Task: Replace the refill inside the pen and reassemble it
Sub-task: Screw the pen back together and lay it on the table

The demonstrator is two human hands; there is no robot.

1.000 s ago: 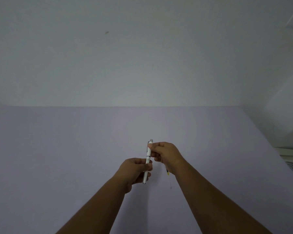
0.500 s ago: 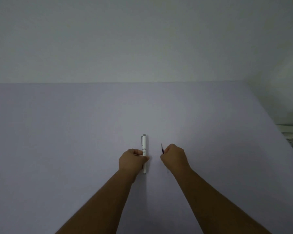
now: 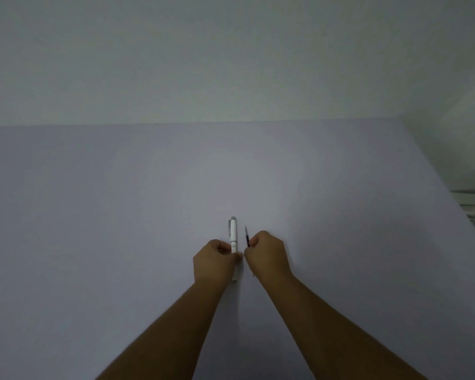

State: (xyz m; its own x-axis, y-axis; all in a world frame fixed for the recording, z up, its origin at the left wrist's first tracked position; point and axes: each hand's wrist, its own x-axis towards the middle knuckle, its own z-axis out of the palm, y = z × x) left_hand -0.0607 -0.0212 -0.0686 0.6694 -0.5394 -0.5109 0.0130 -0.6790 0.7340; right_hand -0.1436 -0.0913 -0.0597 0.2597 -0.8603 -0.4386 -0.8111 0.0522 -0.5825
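Head view is showing a wide, pale table [image 3: 121, 242] running back to a plain wall [image 3: 231, 56]; the light is dim.

I am holding both hands low over the middle of that table, close beside each other but apart. My left hand [image 3: 213, 263] is closing its fingers around the white pen [image 3: 233, 237] near its midpoint; the clip end is pointing away from me and the tip end is showing below my fist. Whether the pen is resting on the table or lifted clear, I cannot tell.

My right hand [image 3: 266, 256] is pinching the refill [image 3: 247, 236] between thumb and fingertips, its dark end sticking up just beside the pen. Which refill this is, old or new, I cannot tell.

Judgement on handling: the pen is looking light, stiff and smooth, so it is likely to twist in a loose grip; I am taking it at the middle, where the two halves should part. The refill is looking thin and easily bent, so holding it close to the working end is advisable.
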